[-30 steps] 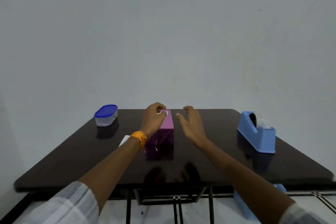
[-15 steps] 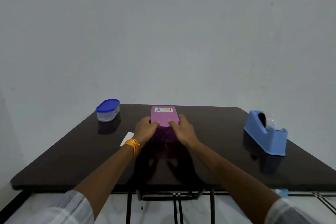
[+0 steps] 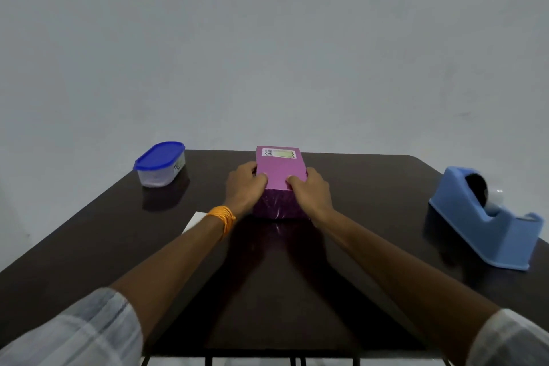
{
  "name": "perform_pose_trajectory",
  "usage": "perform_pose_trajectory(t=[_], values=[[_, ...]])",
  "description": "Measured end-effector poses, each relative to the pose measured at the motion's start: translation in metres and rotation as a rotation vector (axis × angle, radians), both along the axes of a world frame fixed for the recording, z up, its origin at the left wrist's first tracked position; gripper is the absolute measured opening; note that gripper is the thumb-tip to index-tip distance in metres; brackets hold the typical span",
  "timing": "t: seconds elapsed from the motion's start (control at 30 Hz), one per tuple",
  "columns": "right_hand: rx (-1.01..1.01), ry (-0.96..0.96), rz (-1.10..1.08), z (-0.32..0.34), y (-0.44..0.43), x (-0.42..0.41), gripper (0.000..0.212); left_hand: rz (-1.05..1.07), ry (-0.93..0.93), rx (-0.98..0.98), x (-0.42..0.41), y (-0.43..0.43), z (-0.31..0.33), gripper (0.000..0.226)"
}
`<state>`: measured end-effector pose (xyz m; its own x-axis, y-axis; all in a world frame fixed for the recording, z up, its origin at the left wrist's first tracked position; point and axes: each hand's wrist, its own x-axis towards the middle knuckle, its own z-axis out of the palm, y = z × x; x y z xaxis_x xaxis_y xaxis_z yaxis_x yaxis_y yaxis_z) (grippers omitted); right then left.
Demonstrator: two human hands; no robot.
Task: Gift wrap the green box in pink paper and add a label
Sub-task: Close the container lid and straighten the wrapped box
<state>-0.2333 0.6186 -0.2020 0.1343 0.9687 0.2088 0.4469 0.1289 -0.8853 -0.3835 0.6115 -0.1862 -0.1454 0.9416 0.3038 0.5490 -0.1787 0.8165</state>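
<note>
Pink box (image 3: 280,171): clasped between hands, label (image 3: 279,153) at 12 o'clock.
Left hand (image 3: 243,187): grips 9 o'clock side.
Right hand (image 3: 310,190): grips 3 o'clock side.

Single head-worn view, wide-angle
It looks forward and slightly down from the near edge of the dark surface (image 3: 356,246), sitting close above it and facing a plain wall (image 3: 267,38) that fills the upper half.

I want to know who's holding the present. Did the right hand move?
Yes. The right hand went left, away from the tape dispenser, and now grips the right side of the pink box.
</note>
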Motion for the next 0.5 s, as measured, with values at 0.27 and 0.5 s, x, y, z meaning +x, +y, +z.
perform_pose_trajectory(t=[0.27,0.5], values=[[0.007,0.007,-0.034,-0.001,0.049,0.006,0.030,-0.021,-0.054,0.035,0.013,0.051,-0.009,0.023],[-0.010,0.013,-0.068,-0.006,0.101,-0.001,0.031,-0.045,-0.164,0.026,0.010,0.103,-0.012,0.022]])
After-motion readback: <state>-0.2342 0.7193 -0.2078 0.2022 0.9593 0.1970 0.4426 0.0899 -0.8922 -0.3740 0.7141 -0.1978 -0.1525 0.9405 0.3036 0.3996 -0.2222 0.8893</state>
